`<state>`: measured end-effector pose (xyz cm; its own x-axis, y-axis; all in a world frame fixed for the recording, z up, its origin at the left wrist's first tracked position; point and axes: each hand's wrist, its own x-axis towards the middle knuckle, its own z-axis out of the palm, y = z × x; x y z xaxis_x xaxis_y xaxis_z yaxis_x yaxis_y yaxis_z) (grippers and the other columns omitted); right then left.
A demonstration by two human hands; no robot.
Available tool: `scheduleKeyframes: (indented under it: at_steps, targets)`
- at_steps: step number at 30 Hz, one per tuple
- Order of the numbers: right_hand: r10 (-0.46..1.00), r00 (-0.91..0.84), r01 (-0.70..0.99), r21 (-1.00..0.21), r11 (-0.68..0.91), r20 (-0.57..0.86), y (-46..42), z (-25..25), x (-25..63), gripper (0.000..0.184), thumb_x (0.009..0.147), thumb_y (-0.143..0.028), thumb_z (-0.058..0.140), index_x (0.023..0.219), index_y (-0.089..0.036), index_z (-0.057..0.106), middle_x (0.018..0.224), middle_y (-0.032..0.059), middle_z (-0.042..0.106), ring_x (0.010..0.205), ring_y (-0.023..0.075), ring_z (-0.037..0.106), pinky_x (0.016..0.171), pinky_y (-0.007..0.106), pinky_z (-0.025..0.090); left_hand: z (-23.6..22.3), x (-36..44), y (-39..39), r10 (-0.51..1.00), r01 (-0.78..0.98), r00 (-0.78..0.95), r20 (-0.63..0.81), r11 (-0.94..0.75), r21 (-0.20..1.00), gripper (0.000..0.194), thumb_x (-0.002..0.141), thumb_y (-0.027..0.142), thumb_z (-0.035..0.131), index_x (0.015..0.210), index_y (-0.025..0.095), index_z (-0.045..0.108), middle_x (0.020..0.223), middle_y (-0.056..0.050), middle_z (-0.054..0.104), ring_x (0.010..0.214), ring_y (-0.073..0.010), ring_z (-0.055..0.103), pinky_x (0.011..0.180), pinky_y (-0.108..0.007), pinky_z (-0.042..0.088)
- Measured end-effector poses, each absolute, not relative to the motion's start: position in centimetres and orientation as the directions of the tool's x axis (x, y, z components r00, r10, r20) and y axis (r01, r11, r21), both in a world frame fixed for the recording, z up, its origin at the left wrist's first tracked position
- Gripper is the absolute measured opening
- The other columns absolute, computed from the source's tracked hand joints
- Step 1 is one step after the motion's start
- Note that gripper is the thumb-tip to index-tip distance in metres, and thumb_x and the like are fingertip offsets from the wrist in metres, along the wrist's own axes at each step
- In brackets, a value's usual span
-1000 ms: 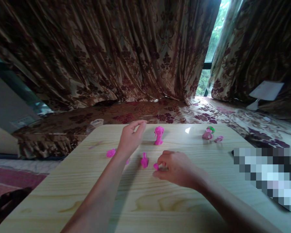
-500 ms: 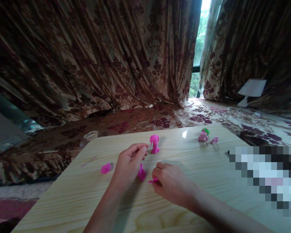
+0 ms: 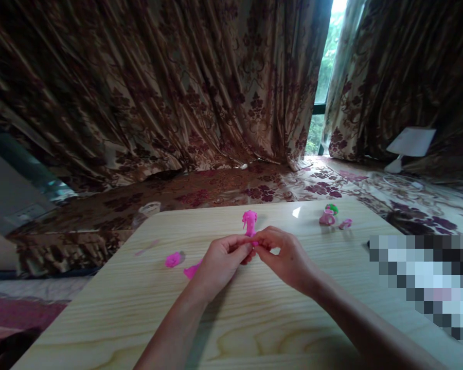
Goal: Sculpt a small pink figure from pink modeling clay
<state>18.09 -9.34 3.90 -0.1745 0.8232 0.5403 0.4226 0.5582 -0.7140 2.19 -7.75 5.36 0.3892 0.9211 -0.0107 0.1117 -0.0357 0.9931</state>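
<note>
My left hand (image 3: 226, 262) and my right hand (image 3: 287, 257) meet over the middle of the table, fingertips pinched together. Between them shows a small bit of pink modelling clay (image 3: 255, 243), mostly covered by the fingers. Just behind stands an upright pink clay figure (image 3: 249, 222) with strands hanging from its top; its base is hidden by my hands. To the left, a flat pink clay piece (image 3: 192, 270) lies partly behind my left wrist. Farther left is a rounded pink clay lump (image 3: 173, 259).
On the pale wooden table (image 3: 146, 308), a light pink small cup-like item (image 3: 326, 218), a green ball-like thing (image 3: 332, 208) and a small pink ring-like piece (image 3: 345, 223) sit at the back right. A clear container (image 3: 149, 207) stands beyond the left back corner. A lamp (image 3: 411, 142) is farther right.
My right hand has moved up and away from me with the pink clay, joining my left hand. The left hand has shifted slightly right and nearer. My view has turned slightly.
</note>
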Motion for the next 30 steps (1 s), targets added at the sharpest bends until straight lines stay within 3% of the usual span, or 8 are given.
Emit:
scheduleKeyframes:
  at_steps: [6,10,12,17,22,30]
  targets:
    - [0.808,-0.177,0.435,-0.691,0.577,0.563,-9.25,3.91,18.31,0.014,0.08,-0.013,0.054,0.083,-0.019,0.067,0.074,0.0008,0.06,0.067,0.0106,0.056,0.06,0.022,0.044,5.62,1.95,-7.8,0.905,0.067,0.424,-0.028,0.0,0.998,0.026,0.079,0.037,0.056,0.079,0.014,0.066,0.065,-0.002,0.06,0.061,-0.0103,0.05,0.061,-0.023,0.037]
    - [0.789,-0.209,0.407,-0.683,0.607,0.577,-9.08,3.71,18.42,0.021,0.079,-0.014,0.056,0.097,-0.02,0.065,0.078,0.0013,0.059,0.068,0.0108,0.056,0.06,0.022,0.046,5.58,2.0,-7.82,0.91,0.052,0.412,-0.049,0.03,0.998,0.028,0.079,0.039,0.054,0.07,0.014,0.064,0.062,-0.001,0.058,0.058,-0.0098,0.048,0.058,-0.022,0.036]
    - [0.783,-0.232,0.408,-0.673,0.617,0.577,-9.05,3.62,18.5,0.025,0.079,-0.014,0.056,0.102,-0.021,0.064,0.08,0.0016,0.059,0.069,0.0108,0.056,0.061,0.022,0.046,5.5,2.02,-7.76,0.909,0.041,0.413,-0.057,0.045,0.998,0.029,0.079,0.039,0.054,0.068,0.014,0.063,0.062,-0.002,0.057,0.057,-0.0096,0.048,0.057,-0.022,0.036]
    - [0.788,-0.23,0.447,-0.657,0.607,0.572,-9.1,3.67,18.69,0.017,0.081,-0.015,0.055,0.093,-0.02,0.066,0.079,0.0016,0.058,0.07,0.0108,0.056,0.061,0.022,0.045,5.38,2.02,-7.69,0.901,0.032,0.429,-0.059,0.05,0.998,0.027,0.079,0.038,0.055,0.072,0.014,0.063,0.065,-0.002,0.058,0.06,-0.01,0.049,0.059,-0.022,0.037]
    - [0.748,-0.274,0.438,-0.614,0.657,0.605,-9.04,3.83,18.79,0.024,0.081,-0.014,0.056,0.102,-0.021,0.064,0.086,0.0031,0.06,0.074,0.0113,0.057,0.064,0.023,0.046,5.27,2.1,-7.76,0.902,0.029,0.429,-0.055,0.047,0.998,0.028,0.08,0.039,0.053,0.07,0.014,0.061,0.064,-0.002,0.057,0.059,-0.0101,0.049,0.059,-0.022,0.037]
    - [0.733,-0.268,0.467,-0.581,0.667,0.625,-9.07,3.75,18.83,0.016,0.084,-0.016,0.052,0.087,-0.019,0.067,0.081,0.0034,0.061,0.071,0.0118,0.057,0.064,0.023,0.046,5.38,2.14,-7.83,0.902,0.086,0.429,-0.053,0.018,0.996,0.029,0.076,0.041,0.057,0.067,0.015,0.061,0.063,-0.001,0.057,0.059,-0.0099,0.047,0.059,-0.022,0.036]
